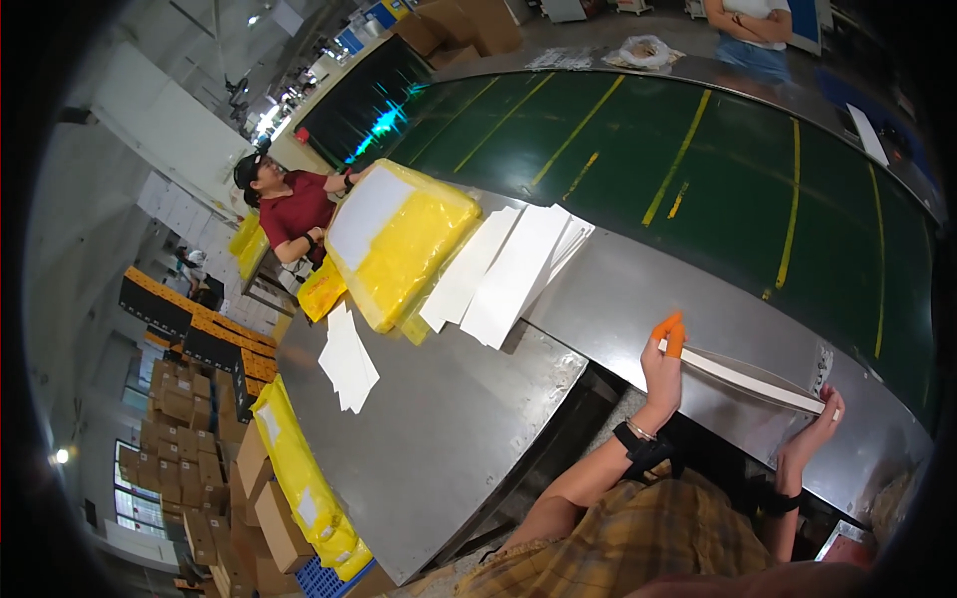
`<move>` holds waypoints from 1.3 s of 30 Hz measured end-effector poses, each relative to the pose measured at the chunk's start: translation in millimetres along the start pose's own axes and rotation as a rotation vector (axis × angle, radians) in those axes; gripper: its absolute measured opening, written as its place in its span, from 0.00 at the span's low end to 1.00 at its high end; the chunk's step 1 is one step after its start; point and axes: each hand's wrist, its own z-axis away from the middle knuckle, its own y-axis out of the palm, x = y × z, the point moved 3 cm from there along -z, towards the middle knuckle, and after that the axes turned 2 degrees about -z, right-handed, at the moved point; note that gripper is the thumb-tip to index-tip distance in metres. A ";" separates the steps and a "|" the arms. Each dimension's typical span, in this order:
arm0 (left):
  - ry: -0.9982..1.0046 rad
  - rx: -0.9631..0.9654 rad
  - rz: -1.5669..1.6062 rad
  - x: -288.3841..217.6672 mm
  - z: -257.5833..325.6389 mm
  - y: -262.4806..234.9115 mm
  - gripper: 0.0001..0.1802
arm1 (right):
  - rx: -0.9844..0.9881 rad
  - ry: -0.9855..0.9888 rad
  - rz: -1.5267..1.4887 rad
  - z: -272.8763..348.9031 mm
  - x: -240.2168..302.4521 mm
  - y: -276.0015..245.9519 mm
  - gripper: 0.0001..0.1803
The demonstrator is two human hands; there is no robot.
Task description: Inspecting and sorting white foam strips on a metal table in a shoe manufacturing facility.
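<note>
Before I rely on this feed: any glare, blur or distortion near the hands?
Head view: fisheye distortion bows the green conveyor belt; same view, soft glare on the metal table; same view, left hand, right hand and white cardstock look fairly sharp.

Hands (665, 373) holding white card (743, 379), green belt (736, 194)

Orange-tipped left fingers (675, 341), white stack (743, 379), brown-yellow plaid clothing (618, 528), green belt (738, 189) with yellow stripes (678, 159).
</note>
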 end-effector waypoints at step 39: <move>0.032 -0.230 0.222 -90.5 -27.8 -17.7 0.12 | 0.208 -0.203 0.182 51.8 69.8 112.4 0.12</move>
